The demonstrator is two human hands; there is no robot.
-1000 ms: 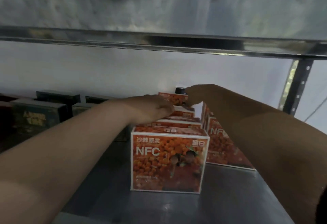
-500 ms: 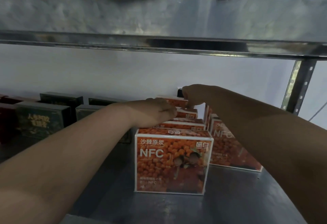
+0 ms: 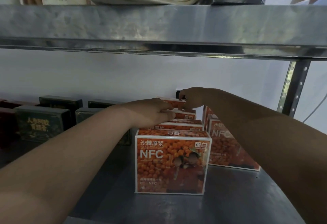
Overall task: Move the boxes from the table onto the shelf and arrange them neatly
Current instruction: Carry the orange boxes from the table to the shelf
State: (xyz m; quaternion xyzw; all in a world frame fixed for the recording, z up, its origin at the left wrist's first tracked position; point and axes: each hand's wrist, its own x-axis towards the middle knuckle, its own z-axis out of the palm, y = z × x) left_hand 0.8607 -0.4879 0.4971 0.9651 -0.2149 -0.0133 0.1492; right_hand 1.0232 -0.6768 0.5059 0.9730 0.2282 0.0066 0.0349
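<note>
The back box is at the far end of the orange row, at twelve o'clock from the front box, on the shelf. The left hand grips its nine o'clock end, fingers curled round it; the right hand pinches its three o'clock end. A second row stands at three o'clock, and dark boxes at nine o'clock.

Orange NFC boxes lined up on the steel shelf
I see the front box upright, label facing me, with more of its kind filed close behind it — the rearmost box sits higher than the others; a second row stands just beside, to the right.
</note>
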